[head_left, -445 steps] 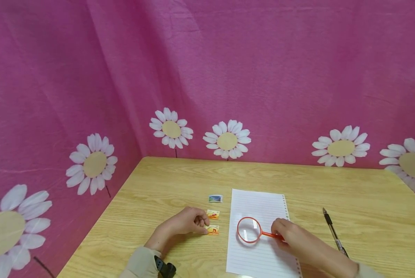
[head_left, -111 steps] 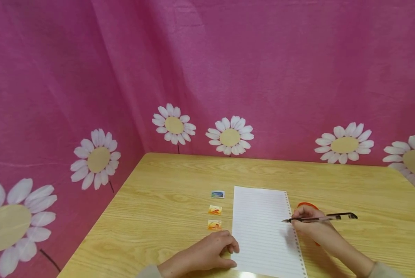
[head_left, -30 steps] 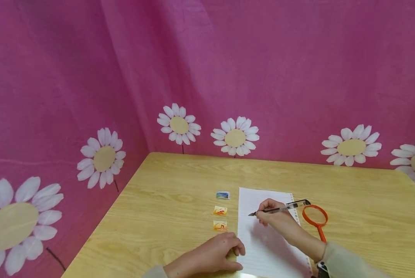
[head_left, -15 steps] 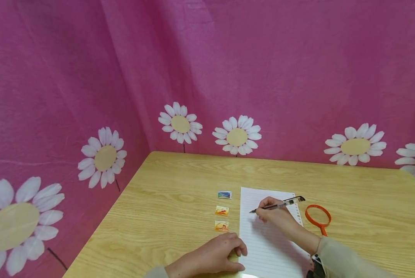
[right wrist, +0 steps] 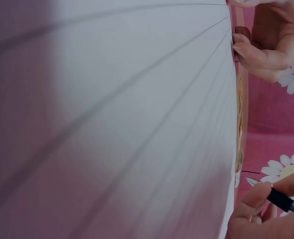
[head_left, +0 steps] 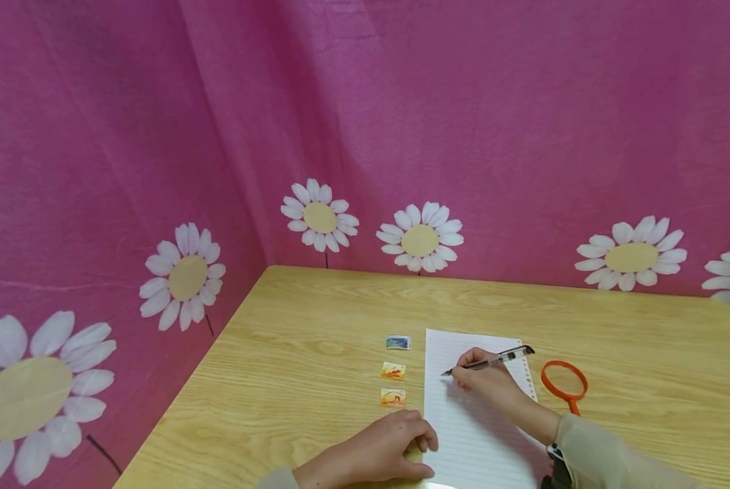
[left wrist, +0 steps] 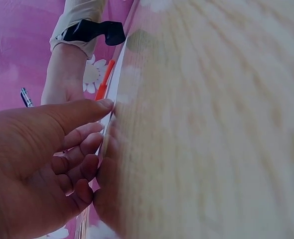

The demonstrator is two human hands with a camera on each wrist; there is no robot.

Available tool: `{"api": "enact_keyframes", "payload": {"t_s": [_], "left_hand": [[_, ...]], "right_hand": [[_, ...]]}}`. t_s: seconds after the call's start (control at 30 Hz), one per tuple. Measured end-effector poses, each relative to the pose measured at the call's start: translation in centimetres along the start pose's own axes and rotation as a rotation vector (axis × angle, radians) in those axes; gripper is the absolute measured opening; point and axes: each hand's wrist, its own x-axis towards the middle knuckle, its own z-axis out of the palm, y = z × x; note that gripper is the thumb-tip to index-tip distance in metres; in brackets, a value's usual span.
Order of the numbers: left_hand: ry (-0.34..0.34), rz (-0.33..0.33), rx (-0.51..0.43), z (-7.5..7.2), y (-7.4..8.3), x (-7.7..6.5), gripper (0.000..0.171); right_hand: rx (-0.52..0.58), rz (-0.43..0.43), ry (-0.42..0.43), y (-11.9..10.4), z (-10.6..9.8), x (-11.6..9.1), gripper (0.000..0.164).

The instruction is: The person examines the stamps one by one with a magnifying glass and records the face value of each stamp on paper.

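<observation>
My right hand [head_left: 493, 384] pinches a ballpoint pen [head_left: 511, 354] between thumb and fingers, its tip down at the upper left of a ruled sheet of paper [head_left: 462, 441]. In the right wrist view, the pen's black grip [right wrist: 280, 198] shows between the fingers, with the tip beyond them. My left hand [head_left: 383, 445] rests at the sheet's lower left edge, fingers loosely bent with nothing held; the left wrist view shows its thumb and fingertips right at the paper's edge. Left of the sheet, a blue stamp [head_left: 398, 342] and two orange-yellow stamps, the middle one [head_left: 393, 370] and the nearest [head_left: 392, 397], lie in a column.
A red magnifying glass [head_left: 573, 405] lies right of the sheet, beside the right forearm. The wooden table [head_left: 267, 380] runs back to a pink curtain [head_left: 493, 122] with printed daisies. A black wristband [left wrist: 87, 32] sits at the right cuff.
Earlier, my right hand held the magnifying glass over the paper and my left touched the stamps. The glass was put down right and the pen taken, then moved left across the sheet.
</observation>
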Motion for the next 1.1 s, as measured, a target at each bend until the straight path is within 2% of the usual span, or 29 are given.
{"api": "enact_keyframes", "payload": {"t_s": [0.17, 0.4, 0.63, 0.9, 1.1], "left_hand": [[0.004, 0.008, 0.009, 0.01, 0.02, -0.04, 0.021], [-0.013, -0.005, 0.001, 0.05, -0.04, -0.04, 0.022], [-0.036, -0.046, -0.045, 0.07, -0.14, 0.09, 0.023], [-0.018, -0.037, 0.003, 0.03, 0.16, -0.08, 0.022], [-0.016, -0.047, 0.006, -0.05, 0.29, 0.01, 0.023]], "right_hand": [[0.009, -0.024, 0.005, 0.52, 0.05, 0.23, 0.005], [-0.039, 0.062, 0.025, 0.27, 0.18, 0.26, 0.007], [-0.074, 0.036, 0.028, 0.57, 0.16, 0.46, 0.007], [-0.077, -0.003, 0.036, 0.37, 0.45, 0.21, 0.009], [-0.051, -0.020, 0.005, 0.43, 0.28, 0.26, 0.009]]}}
